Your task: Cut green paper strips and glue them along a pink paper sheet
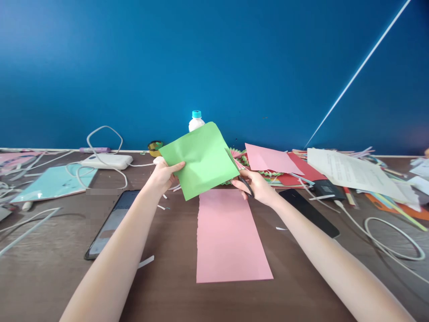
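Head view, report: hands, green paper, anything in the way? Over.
Left hand holds green paper; right hand holds scissors at its right edge. Paper raised off table. Nothing seen blocking the hands; large pink sheet lies below.

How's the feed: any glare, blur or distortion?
Head view: pale glare upper left on the flat blue wall; head view: outer edges soft and stretched, broad green paper sheet fairly sharp; head view: blocky patch beside the rectangular black-edged phone.

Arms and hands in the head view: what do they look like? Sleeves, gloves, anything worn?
Ungloved left hand and ungloved right hand, fingers partly hidden. Bare left forearm and bare right forearm: no sleeves, watch or bracelet visible. No markings or attached cables seen.
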`<state>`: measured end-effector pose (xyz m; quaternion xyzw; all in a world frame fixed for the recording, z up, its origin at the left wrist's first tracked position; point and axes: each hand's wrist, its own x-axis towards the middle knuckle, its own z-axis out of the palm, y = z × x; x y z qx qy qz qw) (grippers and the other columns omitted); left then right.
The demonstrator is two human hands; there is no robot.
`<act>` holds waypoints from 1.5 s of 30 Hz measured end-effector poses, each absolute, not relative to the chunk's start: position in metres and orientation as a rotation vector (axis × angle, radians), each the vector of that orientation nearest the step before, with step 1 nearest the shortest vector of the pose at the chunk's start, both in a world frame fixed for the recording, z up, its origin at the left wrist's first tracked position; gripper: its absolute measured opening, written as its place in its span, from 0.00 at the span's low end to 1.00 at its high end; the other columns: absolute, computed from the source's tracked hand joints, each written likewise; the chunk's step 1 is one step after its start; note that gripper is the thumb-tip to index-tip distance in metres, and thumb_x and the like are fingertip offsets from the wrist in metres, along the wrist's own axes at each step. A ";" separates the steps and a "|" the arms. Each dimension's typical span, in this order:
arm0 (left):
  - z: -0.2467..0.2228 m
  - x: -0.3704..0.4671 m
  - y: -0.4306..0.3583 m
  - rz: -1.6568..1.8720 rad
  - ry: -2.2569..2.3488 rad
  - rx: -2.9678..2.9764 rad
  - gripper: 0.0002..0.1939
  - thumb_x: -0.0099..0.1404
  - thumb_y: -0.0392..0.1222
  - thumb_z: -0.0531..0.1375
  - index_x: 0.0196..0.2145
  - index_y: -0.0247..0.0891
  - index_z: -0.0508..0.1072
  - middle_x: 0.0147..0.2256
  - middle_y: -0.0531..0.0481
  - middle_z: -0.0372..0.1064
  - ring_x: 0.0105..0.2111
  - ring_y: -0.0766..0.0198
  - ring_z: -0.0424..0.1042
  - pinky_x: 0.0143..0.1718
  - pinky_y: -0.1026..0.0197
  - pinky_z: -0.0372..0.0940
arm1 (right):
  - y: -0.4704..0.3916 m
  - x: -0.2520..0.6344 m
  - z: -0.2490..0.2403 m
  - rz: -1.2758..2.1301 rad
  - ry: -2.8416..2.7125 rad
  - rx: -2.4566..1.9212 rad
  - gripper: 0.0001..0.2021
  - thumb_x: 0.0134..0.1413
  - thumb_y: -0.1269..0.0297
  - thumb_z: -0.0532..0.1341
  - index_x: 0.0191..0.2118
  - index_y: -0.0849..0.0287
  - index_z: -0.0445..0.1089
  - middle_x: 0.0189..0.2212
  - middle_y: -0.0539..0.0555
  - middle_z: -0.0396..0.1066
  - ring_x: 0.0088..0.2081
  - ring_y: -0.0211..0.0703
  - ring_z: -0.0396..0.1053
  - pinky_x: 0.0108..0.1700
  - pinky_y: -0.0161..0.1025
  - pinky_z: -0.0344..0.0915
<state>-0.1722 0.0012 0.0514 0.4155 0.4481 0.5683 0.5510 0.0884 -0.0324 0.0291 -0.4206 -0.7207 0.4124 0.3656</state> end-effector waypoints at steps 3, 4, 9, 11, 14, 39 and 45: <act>0.051 -0.172 0.001 1.302 1.031 1.022 0.16 0.48 0.29 0.65 0.37 0.34 0.71 0.40 0.42 0.74 0.42 0.52 0.73 0.42 0.51 0.71 | -0.032 0.088 0.030 1.073 -1.835 -1.071 0.13 0.49 0.55 0.60 0.30 0.60 0.64 0.19 0.45 0.60 0.16 0.33 0.63 0.22 0.34 0.60; 0.050 -0.172 0.001 1.288 1.017 1.040 0.17 0.47 0.30 0.65 0.38 0.35 0.71 0.40 0.42 0.74 0.42 0.51 0.73 0.43 0.50 0.71 | -0.032 0.088 0.030 1.077 -1.832 -1.069 0.12 0.49 0.56 0.60 0.30 0.60 0.63 0.19 0.45 0.60 0.16 0.34 0.63 0.22 0.34 0.59; 0.046 -0.172 0.003 1.265 0.968 1.076 0.20 0.47 0.31 0.66 0.40 0.38 0.70 0.41 0.43 0.74 0.43 0.51 0.73 0.45 0.50 0.70 | -0.031 0.089 0.029 1.086 -1.839 -1.055 0.09 0.49 0.59 0.59 0.31 0.59 0.62 0.17 0.45 0.62 0.16 0.36 0.64 0.22 0.35 0.59; 0.045 -0.172 0.004 1.262 0.965 1.069 0.20 0.47 0.31 0.66 0.40 0.38 0.70 0.41 0.43 0.74 0.43 0.51 0.73 0.45 0.50 0.70 | -0.030 0.089 0.027 1.075 -1.836 -1.044 0.08 0.49 0.60 0.59 0.32 0.59 0.62 0.17 0.45 0.63 0.17 0.36 0.65 0.23 0.36 0.60; 0.046 -0.171 0.003 1.247 0.980 1.042 0.19 0.47 0.31 0.66 0.39 0.37 0.71 0.41 0.42 0.74 0.44 0.50 0.73 0.43 0.51 0.71 | -0.028 0.090 0.023 1.061 -1.831 -1.034 0.07 0.49 0.61 0.60 0.31 0.58 0.62 0.17 0.44 0.60 0.17 0.36 0.64 0.24 0.37 0.61; 0.047 -0.167 -0.001 1.156 1.014 1.024 0.16 0.47 0.30 0.66 0.36 0.32 0.74 0.37 0.41 0.75 0.38 0.54 0.75 0.44 0.53 0.70 | -0.025 0.094 0.021 1.059 -1.842 -1.031 0.04 0.46 0.66 0.60 0.28 0.55 0.63 0.16 0.47 0.62 0.18 0.41 0.64 0.22 0.39 0.60; 0.049 -0.165 -0.003 1.081 1.036 1.046 0.15 0.47 0.31 0.67 0.35 0.31 0.74 0.37 0.40 0.76 0.36 0.55 0.75 0.43 0.52 0.70 | -0.021 0.093 0.016 0.984 -1.786 -1.010 0.05 0.49 0.61 0.58 0.29 0.57 0.65 0.27 0.52 0.69 0.29 0.46 0.68 0.29 0.41 0.65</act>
